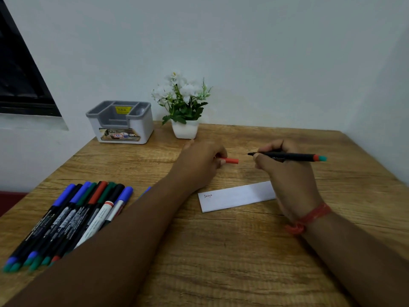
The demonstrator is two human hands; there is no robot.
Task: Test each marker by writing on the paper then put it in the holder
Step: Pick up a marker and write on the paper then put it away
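My right hand (287, 171) grips an uncapped black marker (292, 156) that lies level, tip pointing left, its red and teal end to the right. Its red cap (231, 161) sticks out of my left hand (200, 163), a short gap away from the marker's tip. Both hands hover above the table, behind a white strip of paper (236, 197) that has a small handwritten word at its left end. The grey and white holder (120, 121) stands at the back left with nothing in its compartments. Several capped markers (73, 216) lie in a row at the left.
A small white pot of artificial white flowers (184, 107) stands beside the holder at the back. The wooden table (221, 262) meets a wall behind and at the right. A dark window frame (20, 74) is at the far left. A red thread bracelet circles my right wrist.
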